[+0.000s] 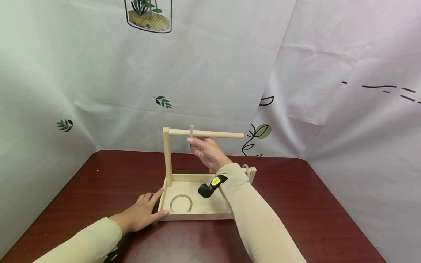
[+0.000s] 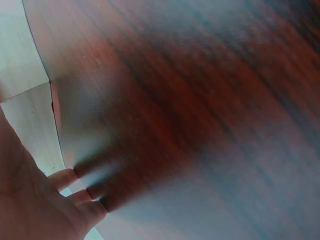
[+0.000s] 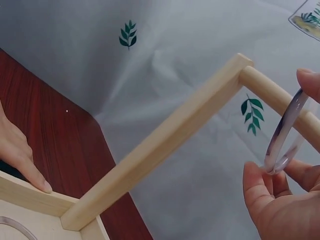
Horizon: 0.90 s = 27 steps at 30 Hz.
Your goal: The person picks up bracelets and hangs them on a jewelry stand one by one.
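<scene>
My right hand (image 1: 210, 153) pinches a glossy, translucent bangle (image 3: 286, 125) between thumb and fingertips. The bangle encircles the upper wooden rod (image 1: 220, 134), near the post (image 1: 167, 157) that carries this rod at its left end. My left hand (image 1: 139, 213) rests at the left front corner of the wooden tray base (image 1: 197, 216), thumb along the front edge and fingers spread along the left side. A second bangle (image 1: 181, 195) lies flat inside the tray, at its front left. Another bangle (image 1: 246, 170) hangs on a lower rod at the right, partly hidden behind my right sleeve.
The stand sits on a dark red-brown table (image 1: 98, 182) with rounded far corners. A pale printed cloth (image 1: 210, 73) hangs close behind the table and along its sides. The upper rod's right end is free, with no post there.
</scene>
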### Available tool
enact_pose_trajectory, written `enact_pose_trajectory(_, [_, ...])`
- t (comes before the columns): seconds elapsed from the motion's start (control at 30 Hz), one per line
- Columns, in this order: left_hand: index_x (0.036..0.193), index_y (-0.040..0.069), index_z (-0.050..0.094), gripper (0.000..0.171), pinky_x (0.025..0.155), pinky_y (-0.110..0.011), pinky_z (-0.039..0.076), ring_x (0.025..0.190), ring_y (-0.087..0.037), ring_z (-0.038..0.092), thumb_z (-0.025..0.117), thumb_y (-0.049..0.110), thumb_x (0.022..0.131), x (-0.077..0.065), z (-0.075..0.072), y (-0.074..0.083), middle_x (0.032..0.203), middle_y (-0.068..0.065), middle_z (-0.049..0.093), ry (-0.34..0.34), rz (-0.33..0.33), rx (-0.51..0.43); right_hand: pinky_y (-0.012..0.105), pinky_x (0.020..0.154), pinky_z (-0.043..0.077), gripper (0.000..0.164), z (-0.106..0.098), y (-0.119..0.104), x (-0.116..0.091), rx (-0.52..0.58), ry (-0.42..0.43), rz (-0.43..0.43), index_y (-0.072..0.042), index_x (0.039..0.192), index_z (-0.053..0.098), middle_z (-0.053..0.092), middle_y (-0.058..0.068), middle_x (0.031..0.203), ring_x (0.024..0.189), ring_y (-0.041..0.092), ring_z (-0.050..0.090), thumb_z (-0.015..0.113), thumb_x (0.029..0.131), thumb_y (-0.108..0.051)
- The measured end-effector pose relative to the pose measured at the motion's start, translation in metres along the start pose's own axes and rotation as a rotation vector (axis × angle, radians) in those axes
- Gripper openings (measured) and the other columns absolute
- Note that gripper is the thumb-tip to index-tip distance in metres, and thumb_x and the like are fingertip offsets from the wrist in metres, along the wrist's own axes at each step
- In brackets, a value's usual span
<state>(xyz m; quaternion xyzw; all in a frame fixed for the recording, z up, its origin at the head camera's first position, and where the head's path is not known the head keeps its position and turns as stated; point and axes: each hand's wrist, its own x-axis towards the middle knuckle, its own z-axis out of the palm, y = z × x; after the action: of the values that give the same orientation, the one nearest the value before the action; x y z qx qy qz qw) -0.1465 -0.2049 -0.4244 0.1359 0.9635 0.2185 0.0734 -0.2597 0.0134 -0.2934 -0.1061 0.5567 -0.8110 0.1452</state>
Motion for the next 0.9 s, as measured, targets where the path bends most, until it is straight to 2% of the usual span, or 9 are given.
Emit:
enact_pose_trajectory(0.33, [0.152, 0.008, 0.025, 0.086, 0.092, -0.065, 0.038, 0.129, -0.050, 0.034, 0.054, 0.061, 0.090, -0.002, -0.001, 0.000, 0.134, -0.029, 0.042, 0.012, 0.005, -0.003, 0.042, 0.109, 0.033, 0.041, 0.014, 0.005, 0.005, -0.021, -0.039, 0.022, 0.003, 0.133, 0.048, 0.051, 0.001, 0.119, 0.116, 0.017, 0.046, 0.057, 0.094, -0.002])
enact_pose_trajectory(0.47, [0.152, 0.006, 0.027, 0.087, 0.093, -0.064, 0.037, 0.128, -0.049, 0.035, 0.054, 0.061, 0.090, -0.002, 0.000, -0.001, 0.133, -0.027, 0.043, 0.020, 0.008, -0.005, 0.042, 0.109, 0.033, 0.043, 0.019, 0.007, 0.007, -0.019, -0.047, 0.027, 0.002, 0.136, 0.048, 0.050, 0.002, 0.125, 0.118, 0.016, 0.046, 0.056, 0.094, -0.002])
enact_pose_trajectory(0.7, [0.151, 0.006, 0.027, 0.086, 0.093, -0.064, 0.038, 0.129, -0.049, 0.034, 0.052, 0.062, 0.091, 0.000, 0.002, -0.003, 0.134, -0.028, 0.042, 0.016, 0.006, -0.010, 0.040, 0.104, 0.037, 0.042, 0.026, 0.011, 0.008, -0.038, -0.057, 0.042, 0.000, 0.134, 0.050, 0.050, 0.007, 0.129, 0.106, 0.014, 0.049, 0.058, 0.094, -0.004])
enact_pose_trajectory(0.9, [0.152, 0.008, 0.026, 0.086, 0.093, -0.065, 0.038, 0.129, -0.049, 0.034, 0.053, 0.061, 0.090, 0.000, 0.000, -0.001, 0.134, -0.028, 0.042, 0.005, 0.002, -0.016, 0.039, 0.104, 0.038, 0.043, 0.031, 0.014, 0.009, -0.050, -0.067, 0.048, 0.000, 0.136, 0.050, 0.048, 0.011, 0.138, 0.109, 0.014, 0.051, 0.058, 0.094, -0.005])
